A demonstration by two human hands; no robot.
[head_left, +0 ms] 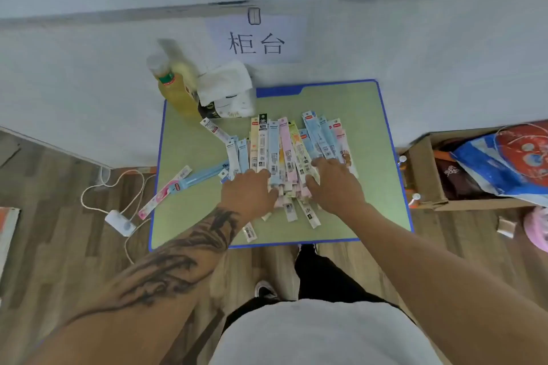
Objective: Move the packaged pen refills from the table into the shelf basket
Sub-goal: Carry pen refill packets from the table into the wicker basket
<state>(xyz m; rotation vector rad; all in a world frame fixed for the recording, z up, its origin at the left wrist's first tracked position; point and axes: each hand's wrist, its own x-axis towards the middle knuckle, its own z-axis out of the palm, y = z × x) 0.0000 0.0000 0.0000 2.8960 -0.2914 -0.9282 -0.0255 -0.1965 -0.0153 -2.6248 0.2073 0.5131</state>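
You're in a makeshift shop corner: a paper sign (256,42) reading "柜台" (counter) hangs on the far wall above a small table (189,157) of packaged stationery (284,151).

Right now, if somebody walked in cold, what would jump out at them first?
The fanned pile of packaged pen refills in the middle of the small green table, with the left hand and right hand pressing down on its near end. Behind it, a yellow drink bottle stands at the table's far left corner, under a paper wall sign.
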